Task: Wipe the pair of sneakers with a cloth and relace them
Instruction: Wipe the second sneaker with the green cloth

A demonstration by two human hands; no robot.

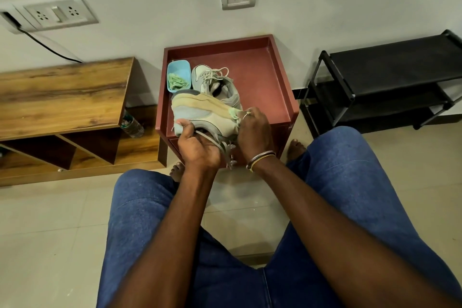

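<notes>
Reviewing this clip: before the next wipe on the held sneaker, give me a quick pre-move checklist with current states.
1. Held sneaker gripped by left hand: ok.
2. Green cloth pinched in right hand, against the shoe: ok.
3. Second sneaker resting on the red stand: ok.
4. Blue container upright beside it: ok.
5. Held sneaker's laces threaded: not ok, hanging loose.
6. Cloth dampness: cannot tell.

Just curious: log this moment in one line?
left hand: holds sneaker | right hand: wiping, cloth | other sneaker: on table

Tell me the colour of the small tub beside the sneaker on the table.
Light blue tub, holding something green; the head view shows it.
</notes>
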